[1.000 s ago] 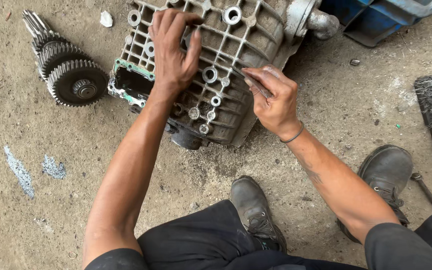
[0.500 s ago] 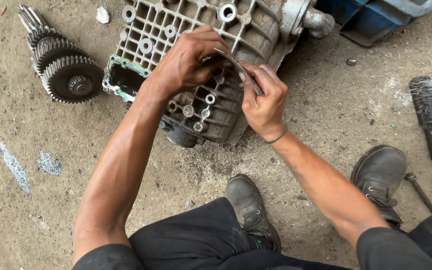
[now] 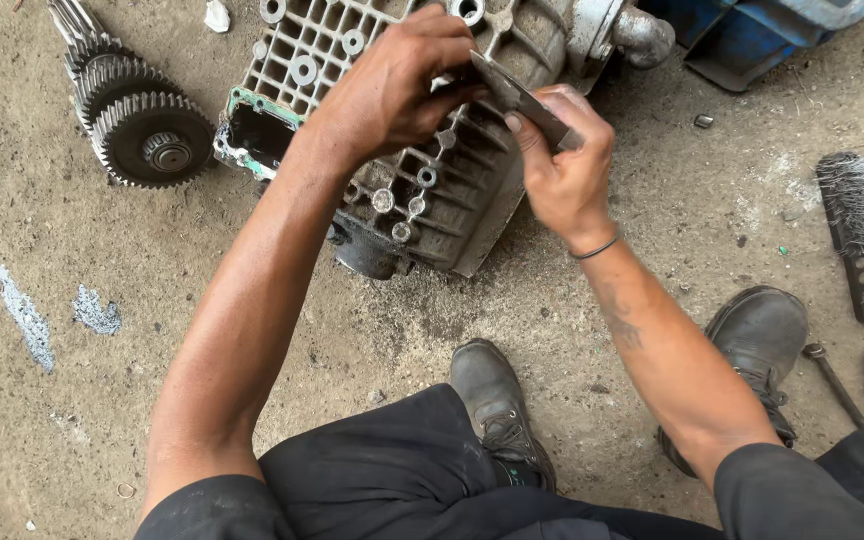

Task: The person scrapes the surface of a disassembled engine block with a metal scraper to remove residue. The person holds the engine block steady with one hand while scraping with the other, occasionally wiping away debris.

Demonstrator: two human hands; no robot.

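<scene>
A grey ribbed cast-metal gearbox housing (image 3: 432, 190) lies on the dusty concrete floor in front of me, with a green gasket edge at its left opening. My right hand (image 3: 564, 165) grips a flat metal blade (image 3: 517, 98) and holds it over the housing's upper right part. My left hand (image 3: 397, 85) is curled above the housing, its fingertips pinching the far end of the same blade. Both hands meet over the casting.
A toothed gear shaft (image 3: 132, 110) lies on the floor at the upper left. At the right edge sits a black wire brush (image 3: 852, 230), with a thin metal tool (image 3: 832, 375) beside my right boot (image 3: 757, 345). A blue container (image 3: 752, 35) is at the top right.
My left hand lifted off the housing's face and moved right to the blade's end. My right hand raised the blade from the casting's rim. The view shifted slightly.
</scene>
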